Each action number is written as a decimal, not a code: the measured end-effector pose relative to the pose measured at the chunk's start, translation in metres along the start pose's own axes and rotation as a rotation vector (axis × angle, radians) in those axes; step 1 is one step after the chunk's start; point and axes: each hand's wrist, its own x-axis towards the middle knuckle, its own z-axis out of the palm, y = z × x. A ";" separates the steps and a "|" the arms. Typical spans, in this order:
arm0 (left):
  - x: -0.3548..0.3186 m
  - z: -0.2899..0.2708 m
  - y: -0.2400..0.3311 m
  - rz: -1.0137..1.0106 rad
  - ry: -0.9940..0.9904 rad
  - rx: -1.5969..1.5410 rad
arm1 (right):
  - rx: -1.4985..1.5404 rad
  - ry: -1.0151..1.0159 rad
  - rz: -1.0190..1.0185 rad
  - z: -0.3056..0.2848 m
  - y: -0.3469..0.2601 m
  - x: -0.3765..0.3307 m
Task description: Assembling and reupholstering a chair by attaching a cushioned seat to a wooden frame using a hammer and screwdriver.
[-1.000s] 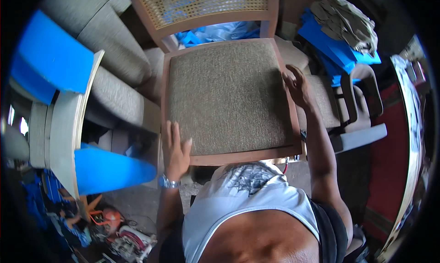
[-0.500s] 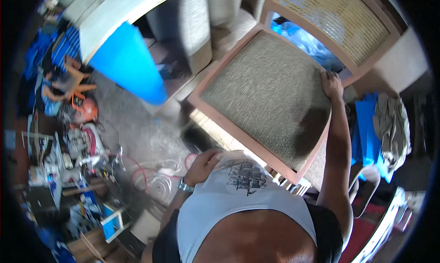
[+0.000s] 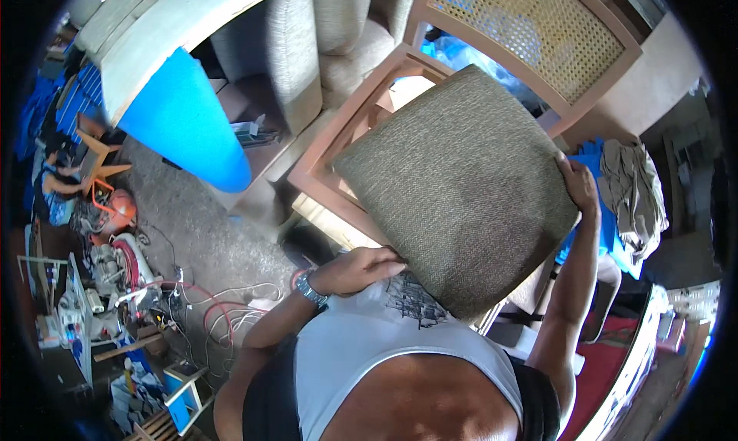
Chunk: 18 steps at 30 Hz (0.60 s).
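Observation:
A chair seat pad (image 3: 469, 187) covered in grey-brown woven fabric is tilted and turned out of its chair frame (image 3: 338, 164). My right hand (image 3: 582, 186) is closed around the pad's right edge, its thumb on top. At the pad's near left edge my left hand (image 3: 357, 272), wearing a metal watch, has its fingers pressed together against the rim; part of that grip is hidden. The pad's near corner hangs close to my white shirt. Beyond it rises the chair's woven cane backrest (image 3: 530, 37) in a pinkish-brown frame. Part of the seat opening shows on the left.
A blue curved panel (image 3: 188, 122) hangs below a pale board at upper left, beside light upholstered seating (image 3: 296, 56). Hoses and cords (image 3: 231, 306) lie on the floor at left, near an orange machine (image 3: 117, 210). Another person (image 3: 61, 183) works at far left. Draped cloth (image 3: 634, 195) is at right.
The seat pad has come up out of the chair frame and turned, with my right hand holding its edge. My left hand has moved up and right to the pad's near edge.

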 end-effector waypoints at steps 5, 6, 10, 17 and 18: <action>0.011 -0.011 0.014 0.282 -0.163 0.265 | -0.089 0.095 0.207 0.004 0.093 -0.065; 0.017 -0.017 0.021 0.245 -0.235 0.316 | -0.076 0.119 0.253 0.023 0.138 -0.078; 0.025 -0.034 0.036 0.097 -0.403 0.329 | 0.161 0.153 0.454 0.044 0.160 -0.158; 0.054 -0.043 0.006 0.105 -0.680 0.197 | 0.318 0.336 0.603 0.061 0.121 -0.232; 0.055 -0.039 0.010 0.091 -0.738 0.003 | 0.277 0.311 0.668 0.069 0.124 -0.240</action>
